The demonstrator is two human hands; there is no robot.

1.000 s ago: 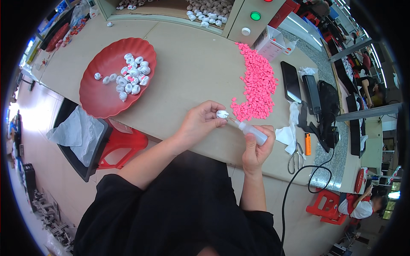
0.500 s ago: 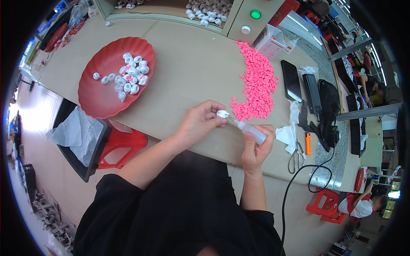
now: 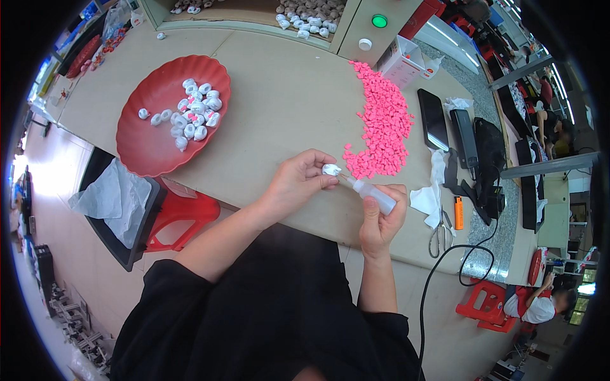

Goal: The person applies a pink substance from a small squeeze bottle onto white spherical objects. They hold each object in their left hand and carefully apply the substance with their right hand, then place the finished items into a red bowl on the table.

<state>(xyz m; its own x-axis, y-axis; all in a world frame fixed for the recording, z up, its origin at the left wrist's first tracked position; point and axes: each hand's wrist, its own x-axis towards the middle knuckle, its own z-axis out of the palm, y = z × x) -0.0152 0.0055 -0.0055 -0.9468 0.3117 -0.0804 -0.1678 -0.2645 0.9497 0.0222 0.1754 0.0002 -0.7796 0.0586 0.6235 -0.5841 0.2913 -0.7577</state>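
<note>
Nothing shifted since earlier frame; our hands stay put above table [image 3: 273,120] edge. Our left hand [image 3: 295,184] pinches small white piece [image 3: 331,169] between fingertips. Our right hand [image 3: 381,219] clamped around small squeeze bottle [image 3: 375,195], nozzle touching piece. Pink pellet pile [image 3: 381,124] just beyond; red tray [image 3: 143,143] well left.

Red scalloped plate [image 3: 149,149] on the tabletop [image 3: 279,82], upper left, holding a cluster of small white pieces [image 3: 194,117]. Heap of pink pieces [image 3: 381,124] spread toward the right. Beyond it, a dark phone [image 3: 433,119] lying flat, crumpled white tissue [image 3: 427,198], an orange lighter [image 3: 458,213] and scissors [image 3: 440,228] near the tabletop's edge. Green button [image 3: 379,21] on a box at the far side. Red stool [image 3: 184,213] below the tabletop, beside a bin lined with clear plastic [image 3: 111,200].
</note>
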